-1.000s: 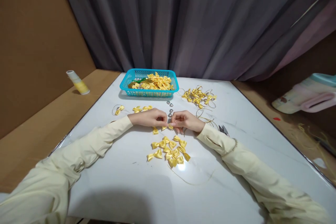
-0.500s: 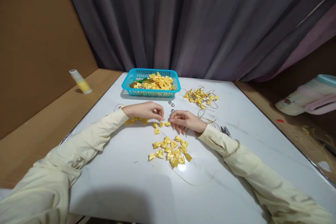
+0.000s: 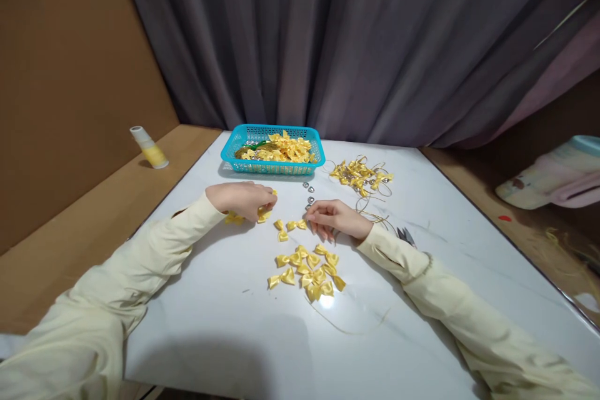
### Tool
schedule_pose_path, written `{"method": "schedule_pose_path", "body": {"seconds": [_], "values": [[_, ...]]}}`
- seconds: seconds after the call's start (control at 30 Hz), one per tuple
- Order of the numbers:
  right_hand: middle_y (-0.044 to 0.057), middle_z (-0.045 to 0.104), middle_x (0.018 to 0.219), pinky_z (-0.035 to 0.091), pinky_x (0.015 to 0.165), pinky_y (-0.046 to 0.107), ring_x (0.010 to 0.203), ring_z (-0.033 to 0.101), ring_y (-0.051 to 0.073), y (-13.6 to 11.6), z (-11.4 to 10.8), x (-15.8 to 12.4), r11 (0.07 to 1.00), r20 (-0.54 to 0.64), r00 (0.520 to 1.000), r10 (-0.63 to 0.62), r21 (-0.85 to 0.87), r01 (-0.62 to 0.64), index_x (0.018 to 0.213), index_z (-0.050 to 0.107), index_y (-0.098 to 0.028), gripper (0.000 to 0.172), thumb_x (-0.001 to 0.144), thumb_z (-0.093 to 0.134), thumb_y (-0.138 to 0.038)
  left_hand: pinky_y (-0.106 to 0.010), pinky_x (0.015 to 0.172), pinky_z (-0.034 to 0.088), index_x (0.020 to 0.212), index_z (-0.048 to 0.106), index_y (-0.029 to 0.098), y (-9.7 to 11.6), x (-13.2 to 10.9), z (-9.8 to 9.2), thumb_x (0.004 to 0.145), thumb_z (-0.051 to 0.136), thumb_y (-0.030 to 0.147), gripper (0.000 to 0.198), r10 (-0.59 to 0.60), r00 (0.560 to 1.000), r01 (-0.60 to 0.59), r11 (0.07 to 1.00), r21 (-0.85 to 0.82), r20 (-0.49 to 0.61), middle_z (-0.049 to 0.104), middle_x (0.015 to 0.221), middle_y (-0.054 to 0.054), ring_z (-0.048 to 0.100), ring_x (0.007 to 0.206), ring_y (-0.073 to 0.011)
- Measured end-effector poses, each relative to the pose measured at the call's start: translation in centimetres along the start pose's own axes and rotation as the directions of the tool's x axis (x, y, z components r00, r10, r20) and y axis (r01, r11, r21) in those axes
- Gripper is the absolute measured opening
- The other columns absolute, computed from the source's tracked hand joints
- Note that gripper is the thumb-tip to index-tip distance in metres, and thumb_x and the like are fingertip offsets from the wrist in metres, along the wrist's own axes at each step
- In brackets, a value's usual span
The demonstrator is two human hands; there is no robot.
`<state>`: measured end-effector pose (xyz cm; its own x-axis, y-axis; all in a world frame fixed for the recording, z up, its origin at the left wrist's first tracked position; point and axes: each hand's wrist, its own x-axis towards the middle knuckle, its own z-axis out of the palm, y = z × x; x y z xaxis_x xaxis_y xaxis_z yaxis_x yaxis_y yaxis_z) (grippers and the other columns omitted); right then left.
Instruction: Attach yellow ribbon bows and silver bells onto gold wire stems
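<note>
My left hand (image 3: 246,199) is low over a small group of yellow ribbon bows (image 3: 234,218) on the left, its fingers closed downward. A bit of yellow bow (image 3: 274,192) shows at its fingertips; the hand covers the rest. My right hand (image 3: 338,219) rests on the table with thumb and fingers pinched together, and what they hold is hidden. Just left of its fingertips lies a single bow (image 3: 296,225), with another bow (image 3: 280,230) beside it. Small silver bells (image 3: 310,199) sit just behind the right fingertips. Several loose bows (image 3: 307,270) lie nearer to me.
A blue basket (image 3: 274,168) of bows stands at the back of the white table (image 3: 210,325). Right of it is a pile of bows with bells and cords (image 3: 360,175). Dark-tipped pliers (image 3: 405,236) lie by my right wrist. A thin cord (image 3: 349,332) curves in front. A yellow spool (image 3: 152,151) is far left.
My left hand has moved left, away from the single bow in the middle, to the bows on the left, and its fingers have closed. My right hand has stayed almost in place.
</note>
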<state>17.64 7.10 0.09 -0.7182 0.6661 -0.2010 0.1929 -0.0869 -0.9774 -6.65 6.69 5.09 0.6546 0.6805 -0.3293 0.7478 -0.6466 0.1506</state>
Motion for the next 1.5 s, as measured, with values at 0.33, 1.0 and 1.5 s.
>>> {"method": "schedule_pose_path", "body": {"seconds": [0.33, 1.0, 1.5], "values": [[-0.002, 0.059, 0.066, 0.038, 0.033, 0.016, 0.041, 0.047, 0.005, 0.2, 0.1, -0.1, 0.992, -0.166, 0.981, -0.104, 0.059, 0.116, 0.091, 0.054, -0.016, 0.032, 0.071, 0.068, -0.038, -0.021, 0.053, 0.033, 0.078, 0.057, 0.015, -1.0, 1.2, -0.9, 0.082, 0.048, 0.031, 0.019, 0.036, 0.993, -0.079, 0.908, -0.412, -0.111, 0.056, 0.07, 0.0, 0.048, 0.059, -0.0111], [-0.002, 0.053, 0.068, 0.044, 0.047, 0.019, 0.057, 0.051, 0.008, 1.8, 0.6, 0.4, 0.959, -0.096, 0.955, -0.282, -0.035, 0.28, 0.082, 0.052, -0.017, 0.038, 0.064, 0.074, -0.042, -0.02, 0.049, 0.033, 0.095, 0.041, 0.018, 3.4, 2.3, 0.9, 0.082, 0.054, 0.038, 0.028, 0.099, 0.973, -0.204, 0.79, -0.579, -0.208, 0.057, 0.07, 0.001, 0.051, 0.058, -0.0107], [-0.003, 0.056, 0.063, 0.046, 0.047, 0.02, 0.052, 0.054, 0.008, 1.5, 0.5, 0.6, 0.97, -0.105, 0.964, -0.244, -0.014, 0.244, 0.078, 0.051, -0.016, 0.04, 0.06, 0.076, -0.041, -0.019, 0.05, 0.03, 0.082, 0.049, 0.017, 3.5, 1.9, 0.3, 0.088, 0.049, 0.028, 0.012, 0.189, 0.946, -0.26, 0.927, -0.269, -0.263, 0.051, 0.061, 0.003, 0.045, 0.052, -0.0088]]}}
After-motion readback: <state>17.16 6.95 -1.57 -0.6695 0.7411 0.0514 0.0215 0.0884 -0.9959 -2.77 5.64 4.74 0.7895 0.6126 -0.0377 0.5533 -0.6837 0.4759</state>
